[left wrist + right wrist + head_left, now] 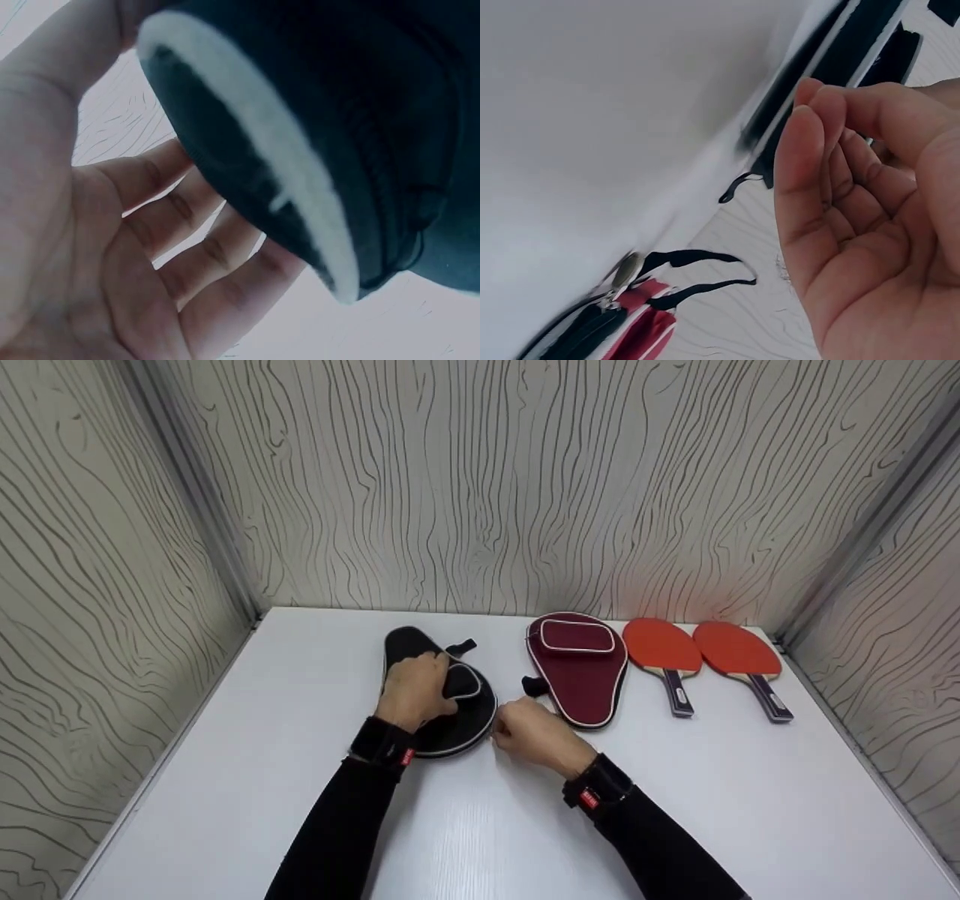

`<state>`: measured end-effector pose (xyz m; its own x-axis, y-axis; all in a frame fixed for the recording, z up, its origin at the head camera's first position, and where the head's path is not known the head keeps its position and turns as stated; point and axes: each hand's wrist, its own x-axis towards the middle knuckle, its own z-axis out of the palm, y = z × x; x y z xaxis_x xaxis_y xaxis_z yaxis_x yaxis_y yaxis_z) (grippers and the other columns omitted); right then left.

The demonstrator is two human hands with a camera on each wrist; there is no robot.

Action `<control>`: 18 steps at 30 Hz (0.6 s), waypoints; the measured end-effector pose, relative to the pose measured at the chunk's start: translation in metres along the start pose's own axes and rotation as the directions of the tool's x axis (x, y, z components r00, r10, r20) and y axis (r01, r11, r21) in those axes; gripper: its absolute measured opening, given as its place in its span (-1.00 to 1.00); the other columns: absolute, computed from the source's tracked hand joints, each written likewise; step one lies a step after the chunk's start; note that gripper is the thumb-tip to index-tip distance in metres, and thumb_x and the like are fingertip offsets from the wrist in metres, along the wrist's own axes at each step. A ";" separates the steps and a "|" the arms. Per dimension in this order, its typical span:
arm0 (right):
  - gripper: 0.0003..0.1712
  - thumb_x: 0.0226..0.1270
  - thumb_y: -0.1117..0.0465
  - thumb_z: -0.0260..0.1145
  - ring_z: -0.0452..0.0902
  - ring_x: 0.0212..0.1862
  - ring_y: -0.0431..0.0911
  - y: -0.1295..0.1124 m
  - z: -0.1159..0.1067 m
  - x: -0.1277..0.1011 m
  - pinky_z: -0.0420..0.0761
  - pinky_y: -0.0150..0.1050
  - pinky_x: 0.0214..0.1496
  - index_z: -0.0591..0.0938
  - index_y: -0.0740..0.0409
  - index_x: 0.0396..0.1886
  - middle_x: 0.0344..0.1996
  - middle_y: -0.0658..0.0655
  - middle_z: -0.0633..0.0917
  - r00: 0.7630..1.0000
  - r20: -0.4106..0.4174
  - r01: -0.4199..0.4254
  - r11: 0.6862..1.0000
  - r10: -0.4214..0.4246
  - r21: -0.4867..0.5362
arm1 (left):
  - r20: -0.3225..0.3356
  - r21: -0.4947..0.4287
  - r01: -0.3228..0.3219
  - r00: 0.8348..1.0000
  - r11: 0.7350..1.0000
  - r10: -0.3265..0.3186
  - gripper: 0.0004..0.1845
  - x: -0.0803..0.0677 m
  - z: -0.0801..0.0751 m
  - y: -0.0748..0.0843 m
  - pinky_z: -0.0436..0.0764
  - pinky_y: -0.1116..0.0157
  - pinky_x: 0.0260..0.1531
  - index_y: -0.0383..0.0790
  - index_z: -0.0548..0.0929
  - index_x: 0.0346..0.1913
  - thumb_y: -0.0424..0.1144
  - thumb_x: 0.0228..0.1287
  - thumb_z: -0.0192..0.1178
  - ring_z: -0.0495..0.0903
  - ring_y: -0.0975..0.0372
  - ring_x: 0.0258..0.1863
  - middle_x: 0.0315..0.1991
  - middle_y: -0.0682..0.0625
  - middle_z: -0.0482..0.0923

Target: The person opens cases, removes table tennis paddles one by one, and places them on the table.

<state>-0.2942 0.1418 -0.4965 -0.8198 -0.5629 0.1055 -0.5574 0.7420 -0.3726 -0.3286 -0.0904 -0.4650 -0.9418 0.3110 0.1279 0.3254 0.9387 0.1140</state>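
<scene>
A black table tennis paddle case [461,729] with pale piping lies on the white table, its narrow end pointing away. My left hand [414,690] holds it over the raised pocket [390,142], thumb on one side and fingers against the other. At the case's right rim, my right hand [541,737] has its thumb and forefinger pinched together on the zipped edge [832,71]; the small piece between the fingertips is hidden. Just right of that hand lies a maroon paddle case [581,686], wide end away, with a black strap loop [697,259] and a metal zipper pull [628,271].
Two red table tennis paddles [661,643] lie side by side at the right, dark handles [769,697] toward me. A wood-grain patterned wall [450,495] closes off the table's back edge, and side panels [82,607] stand left and right.
</scene>
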 end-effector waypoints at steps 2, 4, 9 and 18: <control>-0.75 0.38 0.46 0.48 0.38 -0.50 -0.27 -0.003 0.001 0.000 0.35 -0.36 -0.44 0.77 0.17 -0.51 -0.58 -0.15 0.56 1.000 0.024 0.018 1.000 -0.018 -0.001 | 0.004 0.004 0.000 1.000 1.000 0.000 -0.18 0.000 0.000 0.001 0.93 -0.13 0.18 -0.39 0.71 0.44 0.04 0.29 0.76 0.89 -0.20 0.17 0.24 -0.28 0.83; -0.76 0.39 0.44 0.48 0.38 -0.49 -0.28 -0.006 0.002 0.000 0.36 -0.36 -0.43 0.78 0.16 -0.50 -0.58 -0.15 0.57 0.999 0.034 0.034 0.999 -0.034 -0.014 | 0.001 0.014 0.000 1.000 1.000 0.000 -0.17 0.000 0.001 0.001 0.93 -0.13 0.18 -0.39 0.70 0.43 0.06 0.29 0.75 0.89 -0.20 0.16 0.24 -0.28 0.83; -0.67 0.37 0.41 0.52 0.36 -0.49 -0.25 -0.004 0.003 0.002 0.43 -0.29 -0.45 0.67 0.09 -0.57 -0.59 -0.12 0.58 0.998 -0.033 0.047 0.994 -0.051 -0.101 | -0.002 0.010 0.009 1.000 1.000 -0.009 -0.12 -0.001 0.001 0.005 0.93 -0.11 0.16 -0.42 0.70 0.46 0.13 0.30 0.73 0.90 -0.18 0.15 0.23 -0.28 0.85; -0.69 0.41 0.38 0.57 0.62 -0.45 -0.08 0.020 -0.001 0.004 0.67 -0.04 -0.43 0.67 0.13 -0.52 -0.52 0.06 0.74 0.986 -0.166 -0.028 0.981 -0.005 -0.194 | 0.048 -0.090 0.033 0.998 0.995 -0.029 -0.18 -0.003 -0.006 0.016 0.93 -0.11 0.19 -0.39 0.76 0.27 0.26 0.32 0.74 0.91 -0.18 0.15 0.18 -0.28 0.88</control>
<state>-0.3084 0.1545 -0.5026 -0.8277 -0.4979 0.2590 -0.5489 0.8142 -0.1890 -0.3200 -0.0776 -0.4575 -0.9538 0.2905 0.0773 0.3004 0.9313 0.2062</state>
